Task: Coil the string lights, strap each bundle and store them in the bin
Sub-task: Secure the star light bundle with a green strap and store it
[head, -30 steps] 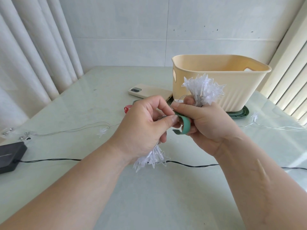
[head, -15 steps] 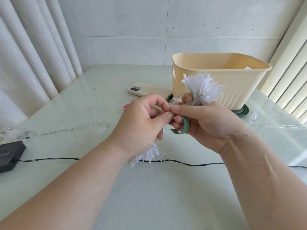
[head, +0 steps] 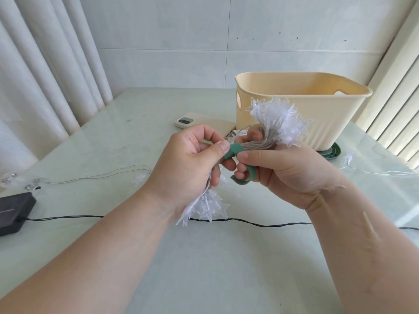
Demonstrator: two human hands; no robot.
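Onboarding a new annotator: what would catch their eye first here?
Dead centre, the left hand grips a bundle of star lights while the right hand pinches a green strap looped round its wires. Behind, to the right, stands a beige bin; a black cable crosses the table nearer the camera.

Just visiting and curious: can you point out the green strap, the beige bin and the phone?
green strap (head: 234, 149), head view, the wrap over the wires.
beige bin (head: 328, 123), head view, its ribbed front wall.
phone (head: 210, 122), head view, its beige back.
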